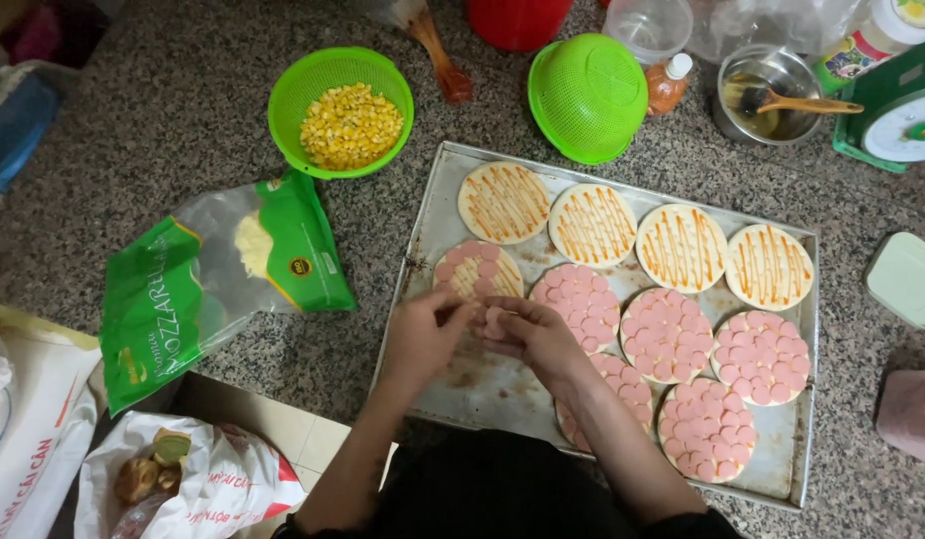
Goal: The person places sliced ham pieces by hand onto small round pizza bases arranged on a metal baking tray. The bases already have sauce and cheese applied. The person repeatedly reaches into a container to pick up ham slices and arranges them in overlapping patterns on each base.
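A metal baking tray (432,215) on the granite counter carries several small round dough bases. The back row has orange sauce stripes (593,225); the others are covered with pink sausage slices (667,334). One base at the left (476,268) is only partly covered. My left hand (422,334) and my right hand (530,334) meet over the tray just below that base. Together they hold a small stack of pink sausage slices (495,321), fingers closed around it.
A green bowl of corn kernels (340,112) and an upturned green colander (587,95) stand behind the tray. A green-and-clear bag of shredded cheese (218,284) lies left. A steel pot with a wooden spoon (772,95), a sauce bottle (668,85) and a scale (907,115) sit back right.
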